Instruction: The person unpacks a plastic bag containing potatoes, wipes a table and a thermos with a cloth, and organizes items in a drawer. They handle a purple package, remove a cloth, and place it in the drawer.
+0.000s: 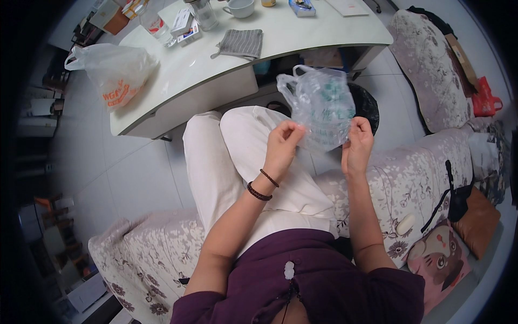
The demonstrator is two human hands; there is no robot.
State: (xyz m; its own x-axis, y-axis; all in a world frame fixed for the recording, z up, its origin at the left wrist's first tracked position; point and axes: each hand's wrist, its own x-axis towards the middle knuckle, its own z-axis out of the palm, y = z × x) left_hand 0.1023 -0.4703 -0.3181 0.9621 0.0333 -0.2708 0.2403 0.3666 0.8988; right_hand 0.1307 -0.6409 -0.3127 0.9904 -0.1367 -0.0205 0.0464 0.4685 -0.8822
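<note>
A thin, clear plastic bag (323,101) with green printing is stretched between my two hands, its handles pointing towards the table. My left hand (285,141), with dark bead bracelets on the wrist, pinches the bag's near left edge. The near right edge is pinched by my right hand (358,141). Beneath and beyond the bag stands a round bin with a black liner (366,106), partly hidden by the bag and my right hand. A fuller white plastic bag (117,75) with orange printing rests on the table's left end.
The white table (340,30) bears a folded grey striped cloth (242,43), a plastic bottle (156,26), small boxes (189,34), a glass jar (204,16) and a white cup (241,8). A sofa with a floral cover (408,158) holds a cartoon cushion (437,255) and a white oval object (405,224).
</note>
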